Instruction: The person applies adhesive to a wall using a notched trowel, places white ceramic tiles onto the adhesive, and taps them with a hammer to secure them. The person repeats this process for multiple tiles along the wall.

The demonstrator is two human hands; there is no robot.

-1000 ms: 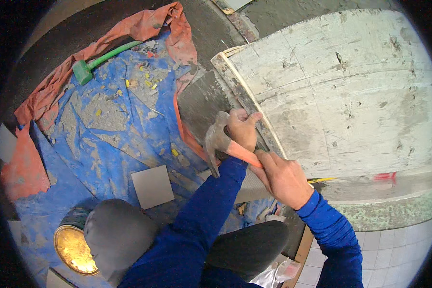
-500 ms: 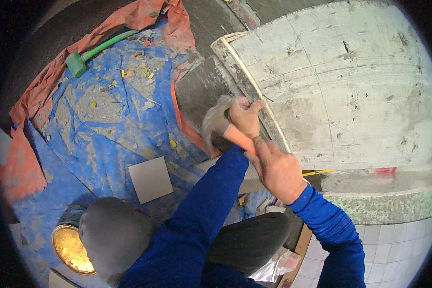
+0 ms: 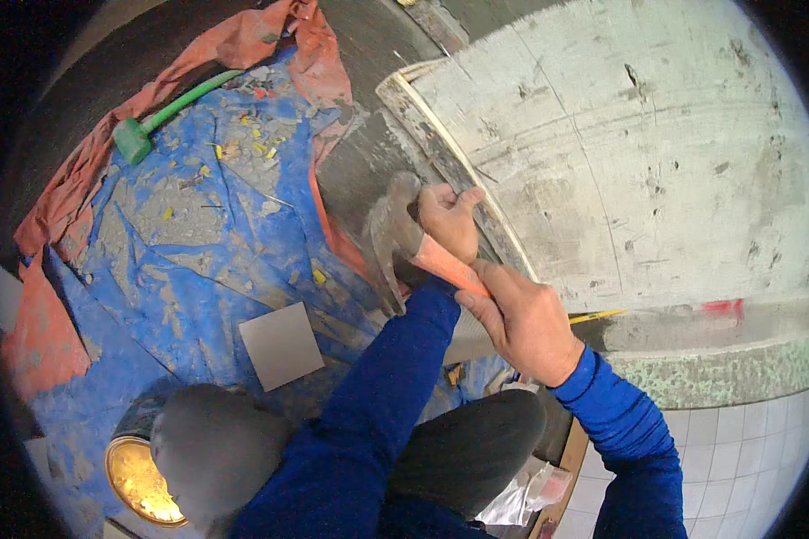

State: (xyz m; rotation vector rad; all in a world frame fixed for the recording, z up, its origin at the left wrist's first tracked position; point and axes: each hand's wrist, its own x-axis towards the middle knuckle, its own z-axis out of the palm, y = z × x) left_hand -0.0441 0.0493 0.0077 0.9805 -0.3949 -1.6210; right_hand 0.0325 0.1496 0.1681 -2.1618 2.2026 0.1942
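My right hand [image 3: 532, 328] is wrapped round the orange handle of a claw hammer [image 3: 392, 235]. The metal head lies to the left of my left wrist, with the handle crossing over that forearm. My left hand [image 3: 449, 223] is closed, its fingers curled and its thumb against the wooden edge strip [image 3: 458, 166] of a large pale board [image 3: 584, 207]. What the left fingers pinch, if anything, is hidden. A thin nail [image 3: 487, 174] sticks out by the strip, just beyond my left thumb.
A blue tarp [image 3: 189, 269] strewn with rubble covers the left floor, edged by orange sheeting [image 3: 54, 314]. On it lie a green mallet [image 3: 133, 141] and a square tile [image 3: 281, 347]. A tin with yellow contents [image 3: 144, 481] stands by my left knee.
The hammer head, blurred half a second ago, shows more sharply now and sits slightly further left. My left hand stays at the board's edge; the whole view has shifted a little.
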